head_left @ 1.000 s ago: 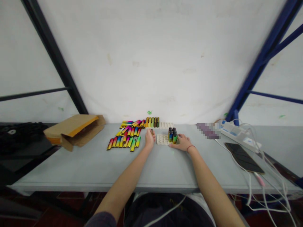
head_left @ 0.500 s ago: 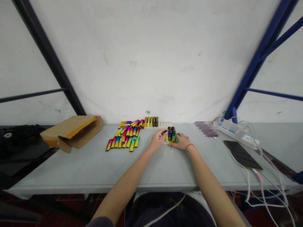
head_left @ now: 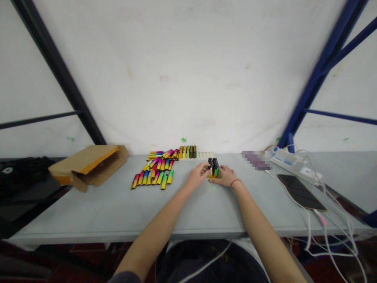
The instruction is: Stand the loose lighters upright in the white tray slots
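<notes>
A tight cluster of upright, shiny rainbow-coloured tubes with dark tops stands on the grey table between my hands. My left hand is curled at its left side, fingertips against the nearest tubes. My right hand closes around the right side, thumb across the front and fingers behind. The fingers partly hide the lower ends and whatever is under them. To the left lie many similar loose tubes in rough rows. Behind, a block of upright tubes stands beside a white slotted tray.
An open cardboard box lies on the table's left end. At the right are a black phone, a white power strip, a blurred purple item and loose white cables. A white wall rises behind.
My left hand has shifted slightly toward the cluster, and its fingers now cover a yellow tube end that showed before. My right hand stays in place.
</notes>
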Motion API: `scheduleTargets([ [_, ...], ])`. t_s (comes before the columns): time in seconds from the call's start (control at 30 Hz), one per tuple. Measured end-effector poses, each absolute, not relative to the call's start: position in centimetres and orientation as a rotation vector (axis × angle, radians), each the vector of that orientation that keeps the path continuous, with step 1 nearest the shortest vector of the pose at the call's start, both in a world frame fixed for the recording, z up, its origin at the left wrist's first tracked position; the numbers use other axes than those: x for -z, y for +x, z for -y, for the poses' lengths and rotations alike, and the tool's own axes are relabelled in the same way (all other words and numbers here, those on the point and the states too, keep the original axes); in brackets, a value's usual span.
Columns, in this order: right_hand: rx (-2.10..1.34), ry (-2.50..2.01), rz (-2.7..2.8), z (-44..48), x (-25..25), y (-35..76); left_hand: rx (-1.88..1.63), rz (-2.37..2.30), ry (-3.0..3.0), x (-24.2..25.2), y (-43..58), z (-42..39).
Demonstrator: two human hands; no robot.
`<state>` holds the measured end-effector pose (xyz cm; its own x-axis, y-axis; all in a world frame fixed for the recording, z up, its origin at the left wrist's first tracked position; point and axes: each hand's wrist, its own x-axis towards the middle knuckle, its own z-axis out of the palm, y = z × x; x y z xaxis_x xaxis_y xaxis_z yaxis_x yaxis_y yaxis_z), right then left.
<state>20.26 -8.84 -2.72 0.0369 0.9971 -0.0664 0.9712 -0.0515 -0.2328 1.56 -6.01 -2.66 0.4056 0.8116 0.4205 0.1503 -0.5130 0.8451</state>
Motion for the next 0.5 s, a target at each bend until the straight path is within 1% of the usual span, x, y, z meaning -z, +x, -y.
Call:
scheduleTargets([
  [0.2, -0.314, -2.168, 2.073, 8.9, 2.7, 20.2, -1.089, -0.854, 2.141, 1.6, 1.0, 6.4],
  [0.27, -0.315, -2.174, 2.07, 8.9, 2.7, 20.2, -1.099, -1.05, 2.184, 0.9, 0.5, 6.6],
  [0.33, -0.318, -2.179, 2.064, 8.9, 2.7, 20.2, -1.058, -1.373, 2.23, 0.5, -0.1, 6.7],
  [0.43, -0.324, -2.186, 2.062, 8.9, 2.7, 20.2, -0.827, -1.809, 2.273, 0.3, -1.1, 6.5],
  [0.5, -0.324, -2.183, 2.066, 8.9, 2.7, 20.3, -0.655, -1.95, 2.239, 0.4, -1.6, 6.3],
])
